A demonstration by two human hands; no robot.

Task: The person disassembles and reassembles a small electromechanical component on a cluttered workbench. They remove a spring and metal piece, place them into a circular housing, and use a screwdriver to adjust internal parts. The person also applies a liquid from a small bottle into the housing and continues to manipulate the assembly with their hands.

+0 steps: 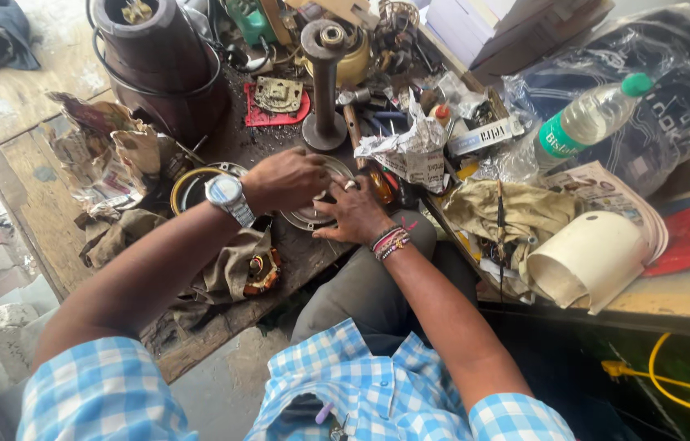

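Both sets of fingers meet on one round metal plate (312,214), a shallow silvery disc lying flat on the dark wooden bench (31,192). The left hand (286,180) is curled over the plate's far-left rim, knuckles up, fingers bent down onto it; how tightly they close is hidden under the hand. The right hand (357,214) lies half spread on the plate's right side, a ring on one finger, fingertips resting on the metal rather than wrapped round it. The plate sits directly under and between the two hands, so neither is clearly nearer; being round, it has no long axis (only its flat face, turned upward).

Just left of the left fingers lies one yellow-rimmed ring (196,184), touching or nearly touching the plate. Beyond the fingers stands one upright metal spindle (324,82) on a round base, and farther left one large brown drum (157,57). Right of the right fingers: one crumpled newspaper wad (410,151), one plastic bottle (590,118) lying tilted, one white pipe piece (590,257). One wristwatch (227,196) on the left wrist, several bracelets (390,242) on the right
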